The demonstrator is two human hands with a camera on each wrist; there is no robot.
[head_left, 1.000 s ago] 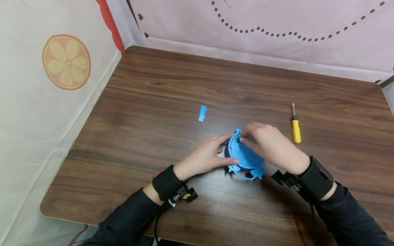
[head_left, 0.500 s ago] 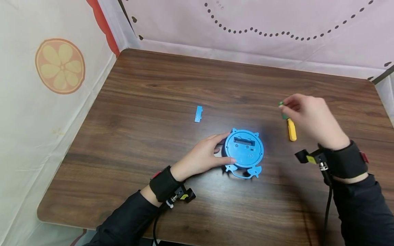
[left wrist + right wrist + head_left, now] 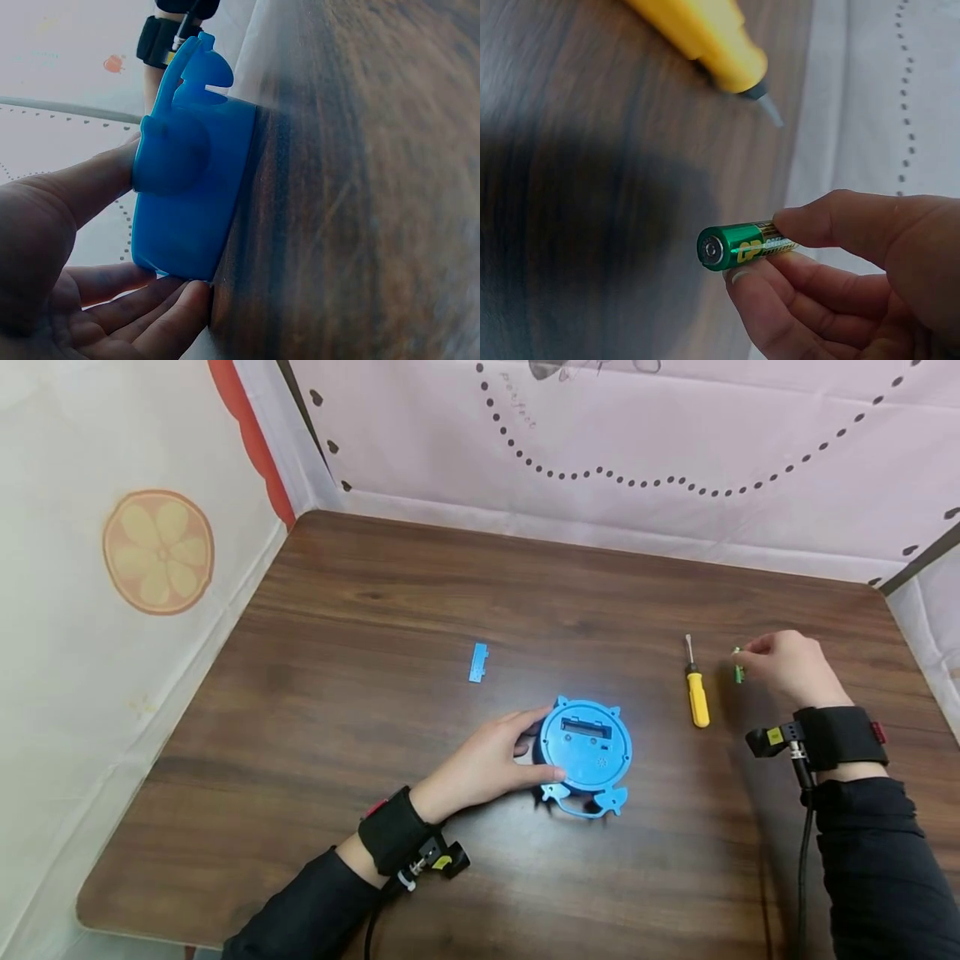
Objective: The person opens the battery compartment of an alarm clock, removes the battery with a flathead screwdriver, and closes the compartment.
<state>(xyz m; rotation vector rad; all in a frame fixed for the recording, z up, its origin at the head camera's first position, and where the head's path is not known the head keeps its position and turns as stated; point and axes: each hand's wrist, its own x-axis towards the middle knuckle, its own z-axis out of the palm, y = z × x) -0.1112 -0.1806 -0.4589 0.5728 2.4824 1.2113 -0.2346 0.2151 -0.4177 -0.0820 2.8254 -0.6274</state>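
A blue alarm clock (image 3: 600,760) lies face down on the table, its back up and the battery slot (image 3: 587,728) uncovered. My left hand (image 3: 491,764) grips its left side, thumb on the back rim and fingers along the far edge; the left wrist view shows the clock's blue side wall (image 3: 199,217) between thumb and fingers. Off to the right, my right hand (image 3: 797,668) pinches a green battery (image 3: 742,244) between thumb and fingers. In the right wrist view one end of the battery faces the camera. Whether it touches the table is unclear.
A yellow-handled screwdriver (image 3: 697,697) lies between the clock and my right hand, tip pointing away. The small blue battery cover (image 3: 477,662) rests beyond the clock to the left. Pale printed cloth (image 3: 600,510) hangs behind the wooden table (image 3: 337,693).
My right hand has left the clock's battery slot with the battery and moved right, past the screwdriver. My left hand keeps its grip on the clock. The head view has shifted slightly.
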